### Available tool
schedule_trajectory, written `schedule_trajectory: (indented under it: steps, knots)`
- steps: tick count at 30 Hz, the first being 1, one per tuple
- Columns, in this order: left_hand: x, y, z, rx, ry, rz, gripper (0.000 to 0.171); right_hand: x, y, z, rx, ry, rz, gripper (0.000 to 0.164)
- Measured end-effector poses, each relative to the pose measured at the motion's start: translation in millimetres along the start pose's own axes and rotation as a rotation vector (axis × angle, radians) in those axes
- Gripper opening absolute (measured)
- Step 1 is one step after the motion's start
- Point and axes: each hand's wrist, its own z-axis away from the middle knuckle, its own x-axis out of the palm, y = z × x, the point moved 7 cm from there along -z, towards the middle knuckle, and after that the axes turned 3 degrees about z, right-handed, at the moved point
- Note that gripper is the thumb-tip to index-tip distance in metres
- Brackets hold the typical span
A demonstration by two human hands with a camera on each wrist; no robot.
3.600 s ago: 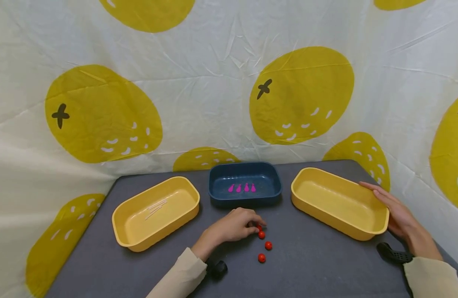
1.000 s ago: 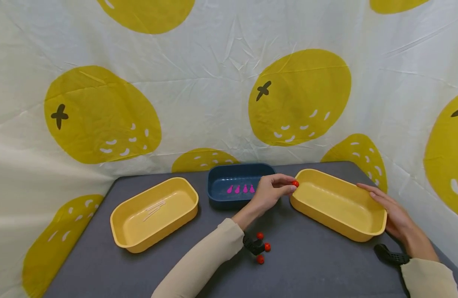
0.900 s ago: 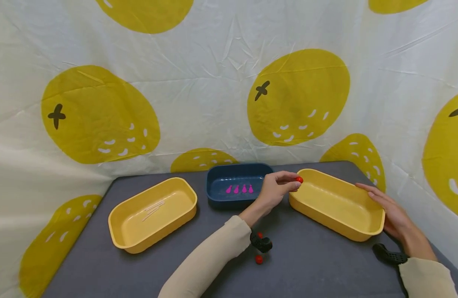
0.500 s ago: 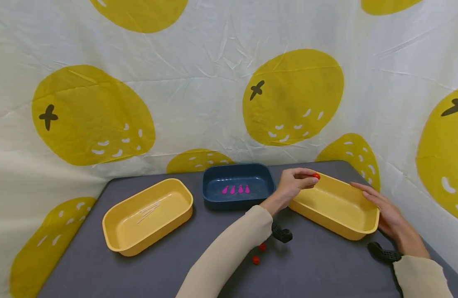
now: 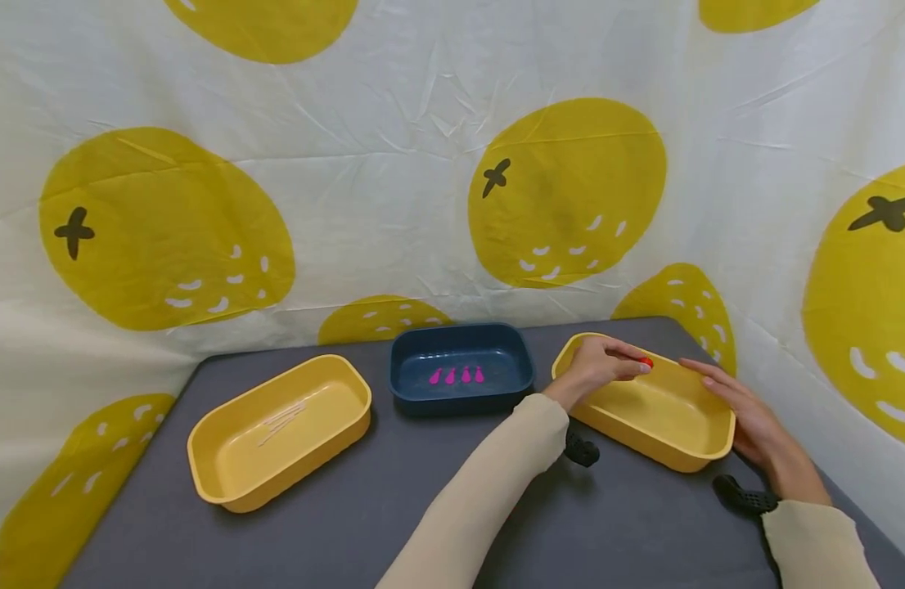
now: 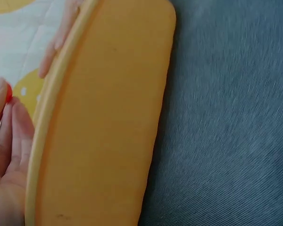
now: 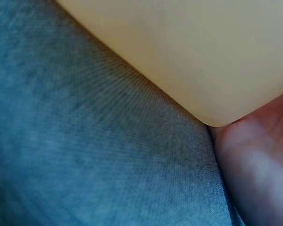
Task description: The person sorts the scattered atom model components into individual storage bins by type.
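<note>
In the head view my left hand (image 5: 604,365) pinches a small red bead (image 5: 646,362) between thumb and fingertips. It reaches over the right-hand yellow tray (image 5: 666,446), bead above the tray's interior. The left wrist view shows that bead (image 6: 9,92) at the fingertips, beyond the tray's side wall (image 6: 99,117). My right hand (image 5: 747,417) rests against the tray's right end, its fingers extended along the rim. In the right wrist view, part of the right hand (image 7: 259,165) lies at the tray's lower corner (image 7: 217,113).
A dark blue tray (image 5: 460,406) at the back holds several pink pear-shaped pieces (image 5: 465,375). The left yellow tray (image 5: 305,472) holds several thin pale sticks (image 5: 281,424). A fruit-print curtain (image 5: 393,221) hangs behind the dark grey table (image 5: 335,532). My left forearm (image 5: 489,491) crosses the table's middle.
My left hand picked up a bead from the table and carried it right, over the right yellow tray. The other beads are now hidden behind my forearm. My right hand stays at the tray.
</note>
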Motion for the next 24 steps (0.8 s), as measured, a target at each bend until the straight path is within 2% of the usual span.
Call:
schedule_trajectory:
  steps: [5,11,15,24]
  knots:
    - [-2.2,-6.6,-4.6,-0.039,-0.039,-0.046,0.008,2.0,2.9,-2.1,0.013,0.013,0.027,0.051]
    - [-4.4,-10.0,-16.0,-0.072,-0.044,-0.081,0.006,0.3,-2.3,-6.5,0.017,0.032,0.031,0.051]
    - [-5.0,-12.5,-20.6,-0.091,-0.051,-0.137,0.006,1.2,-3.2,-7.0,0.026,0.033,0.019,0.051]
    - [1.9,-21.7,-29.4,-0.073,-0.128,-0.396,0.006,-1.0,-3.7,-1.9,0.008,0.032,-0.025,0.051]
